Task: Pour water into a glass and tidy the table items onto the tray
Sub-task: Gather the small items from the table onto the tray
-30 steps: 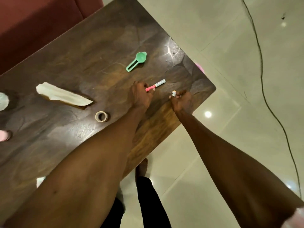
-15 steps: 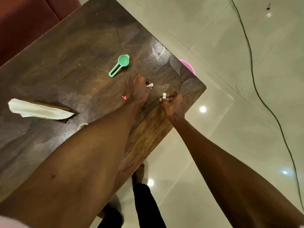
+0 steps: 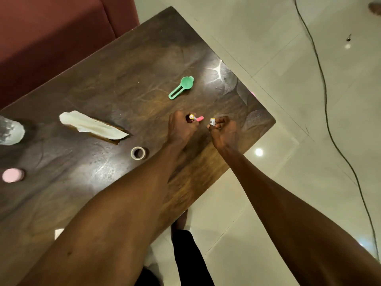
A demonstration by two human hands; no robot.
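Observation:
My left hand [image 3: 181, 129] is closed around a pink and white marker [image 3: 196, 118] whose pink end sticks out toward the right. My right hand [image 3: 223, 133] pinches a small white cap [image 3: 212, 121] between fingertips, a short gap from the marker's end. Both hands hover over the right corner of the dark wooden table [image 3: 123, 79]. A green plastic scoop [image 3: 181, 87] lies just beyond the hands. A roll of tape [image 3: 137, 153] sits left of my left forearm.
A crumpled white paper [image 3: 92, 125] lies on a brown strip at the table's middle left. A clear bottle [image 3: 10, 131] and a pink round object [image 3: 12, 175] are at the left edge. A red sofa [image 3: 51, 38] stands behind. A black cable [image 3: 329, 120] crosses the tiled floor.
The marker has turned in my left hand, so its pink end now points toward my right hand. The view has shifted, bringing the tape, bottle and pink object into sight.

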